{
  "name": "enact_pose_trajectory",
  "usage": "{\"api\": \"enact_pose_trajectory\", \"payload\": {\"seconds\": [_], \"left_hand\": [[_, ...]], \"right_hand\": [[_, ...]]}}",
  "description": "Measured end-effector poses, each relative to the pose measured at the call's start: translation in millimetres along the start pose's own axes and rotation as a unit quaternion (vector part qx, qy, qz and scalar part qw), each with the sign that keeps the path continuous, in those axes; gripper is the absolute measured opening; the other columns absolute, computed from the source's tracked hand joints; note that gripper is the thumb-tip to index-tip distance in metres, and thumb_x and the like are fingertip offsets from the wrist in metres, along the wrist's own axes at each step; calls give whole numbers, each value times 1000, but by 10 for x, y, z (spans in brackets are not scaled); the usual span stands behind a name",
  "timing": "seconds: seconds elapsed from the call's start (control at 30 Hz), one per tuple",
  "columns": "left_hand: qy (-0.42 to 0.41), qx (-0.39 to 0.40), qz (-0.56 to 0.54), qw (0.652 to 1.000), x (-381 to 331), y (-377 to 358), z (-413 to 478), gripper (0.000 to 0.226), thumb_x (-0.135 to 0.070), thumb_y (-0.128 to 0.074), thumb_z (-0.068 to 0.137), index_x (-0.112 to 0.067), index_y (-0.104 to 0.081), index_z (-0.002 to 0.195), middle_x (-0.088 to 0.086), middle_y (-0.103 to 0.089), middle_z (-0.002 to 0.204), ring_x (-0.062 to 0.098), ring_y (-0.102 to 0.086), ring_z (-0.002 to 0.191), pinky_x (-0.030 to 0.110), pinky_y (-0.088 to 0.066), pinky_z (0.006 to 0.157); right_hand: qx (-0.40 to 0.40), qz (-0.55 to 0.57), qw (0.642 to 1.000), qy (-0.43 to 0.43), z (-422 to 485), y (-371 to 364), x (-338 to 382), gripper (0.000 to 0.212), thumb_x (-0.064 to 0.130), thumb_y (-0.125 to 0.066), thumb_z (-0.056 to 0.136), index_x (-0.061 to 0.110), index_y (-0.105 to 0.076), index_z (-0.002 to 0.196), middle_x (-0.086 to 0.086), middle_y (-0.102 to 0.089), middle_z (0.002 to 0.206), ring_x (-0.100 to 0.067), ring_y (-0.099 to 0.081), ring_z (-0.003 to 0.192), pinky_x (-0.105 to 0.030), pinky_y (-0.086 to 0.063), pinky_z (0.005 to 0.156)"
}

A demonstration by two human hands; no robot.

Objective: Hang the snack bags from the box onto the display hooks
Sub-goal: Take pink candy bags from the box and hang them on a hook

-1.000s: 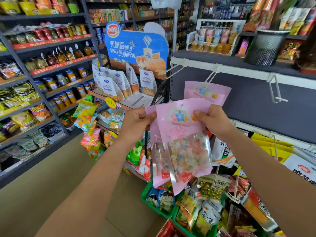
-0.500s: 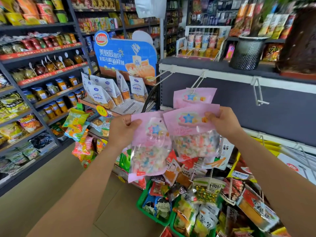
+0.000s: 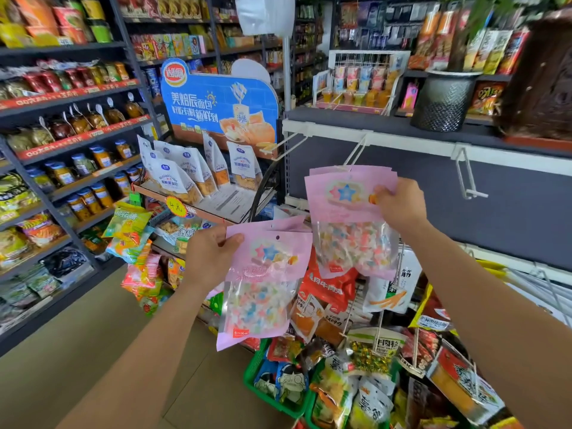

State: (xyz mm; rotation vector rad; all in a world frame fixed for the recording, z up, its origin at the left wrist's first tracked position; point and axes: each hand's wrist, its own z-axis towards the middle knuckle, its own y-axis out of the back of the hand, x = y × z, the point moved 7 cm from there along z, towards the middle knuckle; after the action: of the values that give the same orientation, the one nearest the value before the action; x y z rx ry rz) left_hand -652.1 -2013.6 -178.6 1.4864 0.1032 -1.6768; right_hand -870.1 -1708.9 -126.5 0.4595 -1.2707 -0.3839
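Our left hand point(image 3: 210, 258) grips a pink snack bag point(image 3: 263, 289) by its upper left corner, fingers curled round the edge, low above the green basket point(image 3: 251, 376) of mixed snacks. Our right hand point(image 3: 402, 205) pinches the upper right edge of a second pink bag point(image 3: 349, 218) — raised to the white display hook point(image 3: 354, 151), its top just under the wire. Whether its hole sits on the hook we cannot tell — another pink bag point(image 3: 380, 169) lies right behind it.

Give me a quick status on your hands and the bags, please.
Left hand holds lower pink bag. Right hand pinches upper pink bag at the hook. Another bag hangs behind it.
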Motion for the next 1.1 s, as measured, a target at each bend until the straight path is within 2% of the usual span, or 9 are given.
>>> {"api": "enact_pose_trajectory", "payload": {"seconds": [0.27, 0.37, 0.43, 0.53, 0.67, 0.8, 0.93, 1.0, 1.1], "left_hand": [[5, 9, -17, 1000, 95, 17, 6, 13, -13, -65, 92, -11, -76, 99, -2, -76, 87, 16, -72, 77, 42, -60, 71], [3, 16, -30, 999, 68, -5, 1, 13, -13, -64, 93, -10, -76, 99, -1, -76, 87, 17, -72, 78, 38, -59, 68], [-3, 19, -31, 999, 62, -23, 7, 14, -14, -64, 93, -10, -76, 100, -1, -76, 86, 19, -71, 78, 39, -59, 68], [-8, 18, -26, 999, 28, -63, 0, 13, -13, -64, 93, -9, -76, 97, -3, -74, 80, 9, -68, 67, 32, -55, 60], [-7, 20, -29, 999, 1, -114, -2, 14, -14, -64, 92, -10, -76, 98, -1, -76, 84, 20, -71, 77, 44, -59, 69], [-9, 18, -20, 1000, -35, -132, -2, 12, -14, -64, 92, -13, -76, 94, -2, -75, 83, 21, -71, 76, 47, -58, 70], [-10, 21, -16, 1000, -31, -136, 25, 13, -15, -64, 92, -12, -76, 96, 1, -75, 85, 24, -71, 78, 50, -57, 70], [-11, 20, -13, 1000, -15, -129, 36, 12, -16, -65, 92, -13, -76, 95, 0, -75, 84, 25, -71, 78, 52, -57, 70], [-13, 23, -8, 1000, 4, -126, 42, 13, -22, -66, 90, -15, -76, 93, 0, -75, 81, 27, -71, 77, 53, -57, 68]], "right_hand": [[3, -37, 999, -10, 116, -150, 28, 21, 20, -59, 94, 1, -65, 85, -13, -69, 82, -33, -63, 76, -34, -49, 64], [-1, -43, 999, -9, 117, -194, 55, 25, 19, -59, 95, 2, -60, 77, -14, -65, 79, -33, -59, 74, -34, -46, 64], [-1, -46, 999, -8, 119, -218, 53, 25, 18, -58, 95, -3, -63, 82, -15, -66, 79, -32, -59, 72, -31, -43, 62], [3, -42, 999, -10, 104, -238, 54, 24, 17, -57, 95, -4, -64, 86, -9, -61, 72, -31, -57, 69, -28, -40, 60], [1, -44, 999, -10, 96, -237, 13, 28, 17, -57, 96, -10, -61, 89, -14, -58, 72, -33, -53, 66, -30, -38, 54], [-9, -45, 999, -11, 117, -215, -51, 25, 18, -58, 96, -2, -57, 82, -8, -51, 66, -28, -49, 63, -24, -34, 47], [-11, -45, 999, -9, 165, -225, -72, 28, 18, -56, 96, -2, -54, 76, -9, -52, 67, -21, -45, 54, -25, -34, 47], [-10, -44, 999, -9, 200, -245, -78, 28, 18, -56, 95, -7, -58, 82, -12, -55, 70, -23, -47, 55, -26, -36, 48], [-2, -54, 998, -16, 255, -272, -130, 24, 17, -54, 94, -1, -59, 80, -11, -58, 72, -28, -53, 61, -28, -39, 52]]}}
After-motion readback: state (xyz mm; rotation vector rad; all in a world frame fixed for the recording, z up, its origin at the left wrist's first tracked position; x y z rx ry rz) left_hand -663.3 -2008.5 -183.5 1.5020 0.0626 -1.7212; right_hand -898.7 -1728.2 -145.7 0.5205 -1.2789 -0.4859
